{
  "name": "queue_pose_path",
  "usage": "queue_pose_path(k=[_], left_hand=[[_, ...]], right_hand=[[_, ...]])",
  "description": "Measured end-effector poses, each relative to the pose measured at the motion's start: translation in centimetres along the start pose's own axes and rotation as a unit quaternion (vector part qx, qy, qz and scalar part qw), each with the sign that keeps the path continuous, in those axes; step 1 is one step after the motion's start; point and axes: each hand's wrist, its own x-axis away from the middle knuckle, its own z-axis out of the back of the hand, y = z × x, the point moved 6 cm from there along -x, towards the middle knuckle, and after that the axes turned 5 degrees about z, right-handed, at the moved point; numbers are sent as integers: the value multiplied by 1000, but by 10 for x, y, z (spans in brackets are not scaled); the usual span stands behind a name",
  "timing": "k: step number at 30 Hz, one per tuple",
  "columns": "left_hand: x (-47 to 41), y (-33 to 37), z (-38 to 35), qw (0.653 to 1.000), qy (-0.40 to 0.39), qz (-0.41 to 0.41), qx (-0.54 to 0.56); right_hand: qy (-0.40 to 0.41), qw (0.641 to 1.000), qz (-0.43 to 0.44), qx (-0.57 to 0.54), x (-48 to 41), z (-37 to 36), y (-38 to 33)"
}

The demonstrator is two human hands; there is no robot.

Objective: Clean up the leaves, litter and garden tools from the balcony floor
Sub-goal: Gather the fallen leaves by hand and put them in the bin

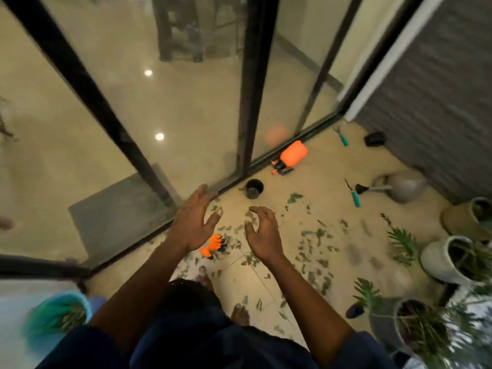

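Observation:
Green leaves (314,245) lie scattered over the beige balcony floor. An orange glove with black claws (213,246) lies below my left hand (193,222), which hovers with straight fingers and holds nothing. My right hand (263,233) hovers beside it with loosely curled fingers, also holding nothing. An orange spray bottle (290,155) lies by the door track. A small black pot (254,188) stands nearby. Two teal-handled tools (355,197) (343,138), a grey watering can (399,186) and a second black pot (375,139) lie farther right.
Glass sliding doors with a black frame (250,83) close off the left side. Potted plants in white and tan pots (447,259) (468,218) crowd the right edge. A teal bucket holding leaves (60,312) stands at lower left. My bare feet (239,312) are below.

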Motion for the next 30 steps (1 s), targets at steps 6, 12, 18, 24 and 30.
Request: queue_pose_path(k=[6, 12, 18, 24, 30], left_hand=[[-81, 83, -44, 994, -64, -85, -27], [-177, 145, -85, 984, -120, -128, -15], [-266, 200, -138, 965, -206, -163, 2], [-323, 220, -214, 940, -266, -204, -59], [-363, 198, -318, 932, -314, -171, -57]], right_hand=[[89, 991, -94, -34, -19, 79, 70], [152, 972, -174, -49, -56, 150, 128], [204, 940, -266, -69, -87, 195, 179], [226, 904, -349, -97, -89, 199, 243], [201, 890, -394, -110, -92, 171, 338]])
